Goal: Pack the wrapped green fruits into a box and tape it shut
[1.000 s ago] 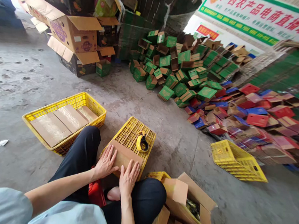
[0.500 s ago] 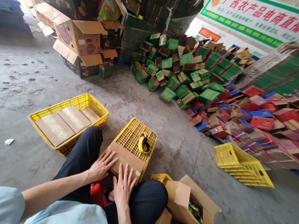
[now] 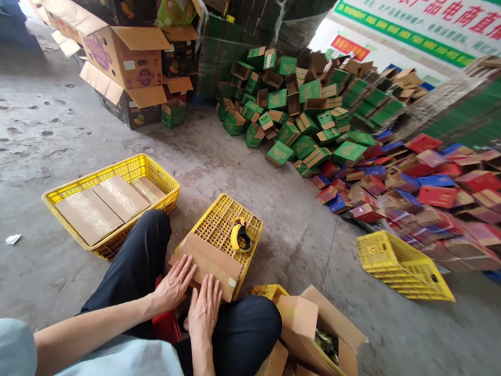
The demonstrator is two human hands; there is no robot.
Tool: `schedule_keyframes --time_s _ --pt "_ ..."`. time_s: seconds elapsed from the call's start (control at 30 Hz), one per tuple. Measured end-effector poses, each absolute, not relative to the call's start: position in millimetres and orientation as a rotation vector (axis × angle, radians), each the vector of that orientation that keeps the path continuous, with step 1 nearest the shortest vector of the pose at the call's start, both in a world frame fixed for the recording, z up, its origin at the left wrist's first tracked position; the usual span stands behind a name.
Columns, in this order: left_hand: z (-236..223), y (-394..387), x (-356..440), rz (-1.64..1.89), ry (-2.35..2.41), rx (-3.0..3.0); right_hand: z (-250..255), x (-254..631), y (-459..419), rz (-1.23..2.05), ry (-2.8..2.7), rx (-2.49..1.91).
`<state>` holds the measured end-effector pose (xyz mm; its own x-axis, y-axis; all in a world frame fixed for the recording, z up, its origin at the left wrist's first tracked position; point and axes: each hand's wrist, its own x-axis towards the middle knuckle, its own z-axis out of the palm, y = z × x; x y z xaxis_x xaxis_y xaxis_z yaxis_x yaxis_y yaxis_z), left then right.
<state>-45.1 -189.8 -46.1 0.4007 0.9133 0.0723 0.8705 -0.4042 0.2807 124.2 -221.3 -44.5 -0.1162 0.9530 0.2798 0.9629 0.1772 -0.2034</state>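
A brown cardboard box (image 3: 213, 264) lies on an upturned yellow plastic crate (image 3: 212, 223) between my knees. My left hand (image 3: 175, 284) rests flat on the box's near left part, fingers stretched out. Beside it my right hand (image 3: 205, 306) lies with straight fingers on the near edge, thumb slightly apart. A small pale label shows at the box's right end. Behind the box, a yellow and black tape dispenser (image 3: 240, 236) sits on the crate. Something red (image 3: 167, 326) is partly hidden below my hands.
At left stands a yellow crate (image 3: 96, 247) holding three taped cartons (image 3: 120, 197). An open carton (image 3: 304, 321) with dark contents is by my right knee. Further right lies a tilted yellow crate (image 3: 401, 265). Piles of green boxes (image 3: 280, 154) and red-blue boxes (image 3: 438, 197) cover the floor behind.
Both hands have drawn slightly nearer to me on the box, and their fingers are closer together. The whole view has shifted a little.
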Motion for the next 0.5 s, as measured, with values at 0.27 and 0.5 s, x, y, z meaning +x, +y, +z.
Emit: schedule_keyframes --time_s 0.27,0.5 --pt "-51.3 -196.5 -39.0 0.422 1.488 2.511 -38.2 114.0 -220.5 0.008 -2.178 -1.687" --pt "-33.3 -180.1 -66.7 0.347 1.515 2.446 -31.0 127.2 -220.3 0.016 -2.096 -1.910"
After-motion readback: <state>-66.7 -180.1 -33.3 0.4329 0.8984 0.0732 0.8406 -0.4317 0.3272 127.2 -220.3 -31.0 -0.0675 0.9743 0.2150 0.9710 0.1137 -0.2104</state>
